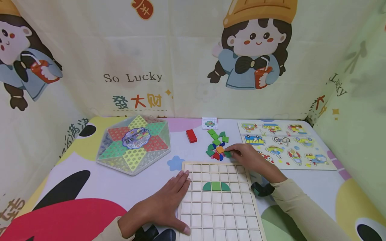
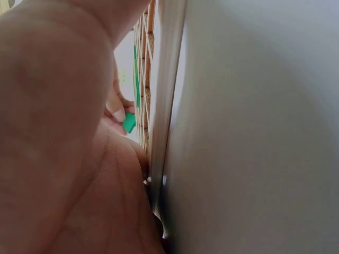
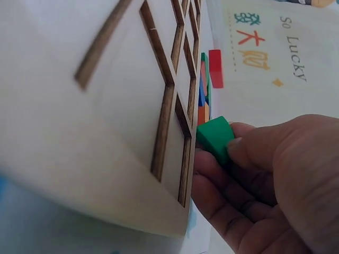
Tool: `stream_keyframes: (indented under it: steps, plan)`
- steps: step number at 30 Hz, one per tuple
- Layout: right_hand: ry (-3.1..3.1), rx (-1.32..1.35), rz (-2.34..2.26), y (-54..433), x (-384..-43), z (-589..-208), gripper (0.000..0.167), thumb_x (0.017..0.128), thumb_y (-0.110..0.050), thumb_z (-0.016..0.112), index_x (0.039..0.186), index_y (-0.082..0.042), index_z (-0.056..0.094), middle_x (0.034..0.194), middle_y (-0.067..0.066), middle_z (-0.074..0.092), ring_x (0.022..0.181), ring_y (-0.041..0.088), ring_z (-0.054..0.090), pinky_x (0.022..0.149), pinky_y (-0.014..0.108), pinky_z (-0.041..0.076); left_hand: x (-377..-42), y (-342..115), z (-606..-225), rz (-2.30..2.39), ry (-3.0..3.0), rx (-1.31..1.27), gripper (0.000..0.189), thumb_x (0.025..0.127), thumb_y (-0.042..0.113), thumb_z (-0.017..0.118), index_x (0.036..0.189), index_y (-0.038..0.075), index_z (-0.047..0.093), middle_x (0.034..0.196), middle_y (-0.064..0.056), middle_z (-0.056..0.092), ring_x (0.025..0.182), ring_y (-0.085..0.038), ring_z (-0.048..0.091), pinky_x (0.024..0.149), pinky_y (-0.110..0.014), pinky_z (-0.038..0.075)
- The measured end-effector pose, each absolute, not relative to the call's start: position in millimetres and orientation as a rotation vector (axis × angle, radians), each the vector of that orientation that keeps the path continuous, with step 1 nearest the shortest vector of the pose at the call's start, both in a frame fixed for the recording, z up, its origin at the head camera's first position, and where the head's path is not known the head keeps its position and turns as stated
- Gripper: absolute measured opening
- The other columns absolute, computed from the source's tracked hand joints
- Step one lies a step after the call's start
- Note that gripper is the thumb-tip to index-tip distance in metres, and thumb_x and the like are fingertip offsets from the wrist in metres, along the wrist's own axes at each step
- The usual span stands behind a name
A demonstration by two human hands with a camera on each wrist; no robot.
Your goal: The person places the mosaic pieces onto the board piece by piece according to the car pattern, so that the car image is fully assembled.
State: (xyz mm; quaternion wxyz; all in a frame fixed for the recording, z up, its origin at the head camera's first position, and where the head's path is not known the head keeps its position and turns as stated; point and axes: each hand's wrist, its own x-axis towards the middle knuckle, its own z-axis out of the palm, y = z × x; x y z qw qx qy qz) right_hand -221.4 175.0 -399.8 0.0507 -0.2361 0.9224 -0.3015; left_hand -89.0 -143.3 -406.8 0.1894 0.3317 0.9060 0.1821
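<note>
A wooden grid board (image 1: 223, 214) lies in front of the person. In its upper part, a green square block (image 1: 215, 186) sits between two green quarter-round blocks (image 1: 206, 186). The left hand (image 1: 164, 201) rests along the board's left edge, fingers straight and thumb spread. Beyond the board's top edge, the right hand (image 1: 248, 159) pinches a green block (image 3: 216, 138) between thumb and fingers; its full outline is partly covered. Beside that hand lies a loose pile of small blocks, with an orange block (image 1: 220, 149), a red block (image 1: 216, 156) and several green and blue ones.
A hexagonal clear case (image 1: 104, 157) with coloured triangles stands left of the board. A red rectangular block (image 1: 191, 136) and a small pattern card (image 1: 209, 123) lie at the back. On the right is a vehicle picture board (image 1: 283, 150). A printed curtain (image 1: 187, 67) hangs behind the table.
</note>
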Motion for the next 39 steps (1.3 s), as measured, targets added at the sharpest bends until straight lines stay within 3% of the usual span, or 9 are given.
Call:
stream_keyframes:
  steps: [7,18,26,39]
  plan:
    - [2.801,-0.735,-0.901,174.4,-223.0,-399.6,0.022,0.090,0.002,0.065,0.109,-0.005,0.073,0.108,0.007,0.068,0.086,0.019,0.056,0.075,0.030,0.049,-89.4,-142.6,-407.0,0.527,2.539,0.929,0.124,0.070,0.078,0.065,0.156,0.005,0.013,0.163,-0.006,-0.006,0.147,-0.025,-0.008,0.115,-0.053,0.010]
    - [2.848,-0.906,-0.963,170.9,-221.2,-396.9,0.023,0.087,0.008,0.063,0.104,-0.002,0.075,0.096,0.004,0.066,0.077,0.016,0.053,0.067,0.027,0.048,-89.8,-143.9,-406.3,0.532,2.532,0.930,0.124,0.070,0.077,0.065,0.156,0.005,0.012,0.163,-0.007,-0.006,0.147,-0.025,-0.009,0.115,-0.053,0.010]
    - [2.662,-0.880,-1.210,158.9,-203.4,-383.3,0.023,0.090,0.005,0.063,0.106,-0.006,0.075,0.102,0.001,0.065,0.087,0.016,0.062,0.076,0.027,0.054,-90.8,-142.9,-407.2,0.528,2.528,0.911,0.125,0.068,0.080,0.063,0.156,0.006,0.012,0.163,-0.005,-0.006,0.147,-0.024,-0.009,0.115,-0.053,0.010]
    - [2.479,-1.068,-1.234,136.0,-180.0,-378.6,0.021,0.089,0.004,0.065,0.106,-0.005,0.074,0.099,-0.003,0.067,0.088,0.013,0.060,0.078,0.027,0.054,-91.4,-142.1,-407.9,0.511,2.525,0.899,0.126,0.067,0.083,0.060,0.157,0.008,0.012,0.163,-0.003,-0.006,0.147,-0.024,-0.009,0.115,-0.053,0.010]
